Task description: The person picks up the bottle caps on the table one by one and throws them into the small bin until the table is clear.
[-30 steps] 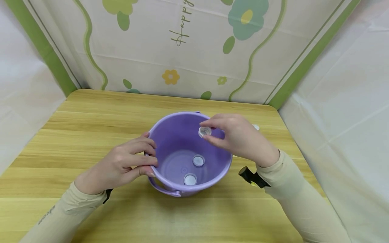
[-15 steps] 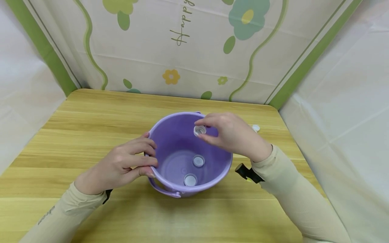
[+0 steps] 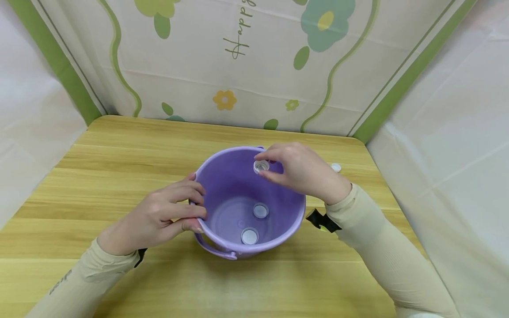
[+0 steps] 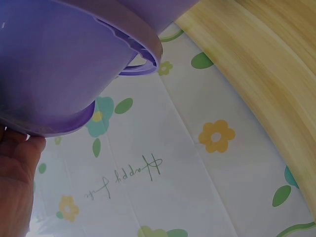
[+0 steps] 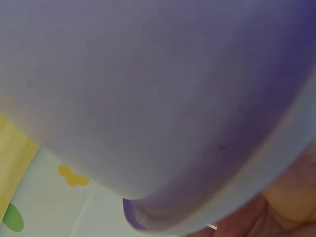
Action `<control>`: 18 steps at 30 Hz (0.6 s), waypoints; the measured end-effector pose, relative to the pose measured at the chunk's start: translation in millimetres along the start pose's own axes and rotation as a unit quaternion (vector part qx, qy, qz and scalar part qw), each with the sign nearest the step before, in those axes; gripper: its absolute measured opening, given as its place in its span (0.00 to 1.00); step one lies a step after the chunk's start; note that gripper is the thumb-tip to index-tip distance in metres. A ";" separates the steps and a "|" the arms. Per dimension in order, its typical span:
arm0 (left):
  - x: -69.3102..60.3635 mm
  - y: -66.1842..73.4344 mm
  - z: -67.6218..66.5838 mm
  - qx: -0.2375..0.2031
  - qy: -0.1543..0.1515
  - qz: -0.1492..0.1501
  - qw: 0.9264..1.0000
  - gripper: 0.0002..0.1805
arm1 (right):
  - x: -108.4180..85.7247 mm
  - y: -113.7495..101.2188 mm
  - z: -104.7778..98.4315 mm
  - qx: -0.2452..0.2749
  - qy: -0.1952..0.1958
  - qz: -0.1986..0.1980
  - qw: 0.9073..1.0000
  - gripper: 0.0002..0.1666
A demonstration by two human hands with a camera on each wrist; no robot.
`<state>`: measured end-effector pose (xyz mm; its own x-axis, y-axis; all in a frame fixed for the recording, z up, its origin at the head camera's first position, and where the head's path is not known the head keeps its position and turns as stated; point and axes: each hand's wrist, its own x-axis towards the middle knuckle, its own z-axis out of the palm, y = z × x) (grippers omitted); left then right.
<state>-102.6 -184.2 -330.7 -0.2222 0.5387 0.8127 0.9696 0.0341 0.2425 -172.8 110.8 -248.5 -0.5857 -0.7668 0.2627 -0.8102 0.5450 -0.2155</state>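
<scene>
We see the right hand [image 3: 302, 170], right of frame centre, pinching 1 small round white plastic cap-like piece [image 3: 261, 166] at the fingertips, hollow side towards us. It sits over the far inner wall of the deep purple plastic bucket [image 3: 230, 181], mid-frame, above the floor.

Left hand [image 3: 171, 210], left of centre, grips the rim, fingers hooked over it.

Since 1.0 s ago the pinched piece has shifted left, then slightly up; the left grip looks the same. We read that as 1 hand positioning, 1 steadying, with no release so far.

2 flat round white discs lie on the bucket floor: 1 nearer the bottom [image 3: 249, 236], 1 just above and right of it [image 3: 260, 210]. Purple plastic handle [image 3: 214, 251] hangs at lower left of the bucket. Another small white round piece [image 3: 336, 167] lies on the wood-grain table [image 3: 99, 168], right of frame.
</scene>
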 end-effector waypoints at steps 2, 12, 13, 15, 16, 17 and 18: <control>0.2 -0.2 -0.1 -0.001 0.001 0.000 1.000 0.12 | 0.6 0.8 0.3 0.001 -0.003 0.003 1.000 0.16; 0.3 -1.0 0.1 -0.007 0.000 -0.001 1.000 0.12 | 2.7 4.1 4.3 -0.001 -0.005 0.000 1.000 0.16; 0.3 -1.0 0.1 -0.008 -0.001 -0.002 1.000 0.12 | 2.8 4.4 4.7 -0.001 -0.005 0.000 1.000 0.16; 0.1 -0.9 0.0 -0.009 -0.002 -0.003 1.000 0.12 | 2.9 4.8 5.3 -0.002 -0.004 0.000 1.000 0.16; 0.0 -0.9 0.0 -0.009 -0.002 -0.003 1.000 0.12 | 3.0 4.9 5.7 -0.003 -0.004 0.000 1.000 0.16; 0.0 -0.9 -0.1 -0.009 -0.003 -0.004 1.000 0.12 | 3.2 4.9 5.9 -0.003 -0.004 0.000 1.000 0.16; -0.1 -0.9 -0.1 -0.009 -0.003 -0.004 1.000 0.12 | 3.4 5.1 6.3 -0.003 -0.005 0.001 1.000 0.16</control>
<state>-103.5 -184.3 -330.9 -0.2293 0.5439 0.8072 0.9658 0.0239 0.2582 -178.8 108.9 -254.6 -0.5865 -0.7692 0.2538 -0.8097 0.5481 -0.2098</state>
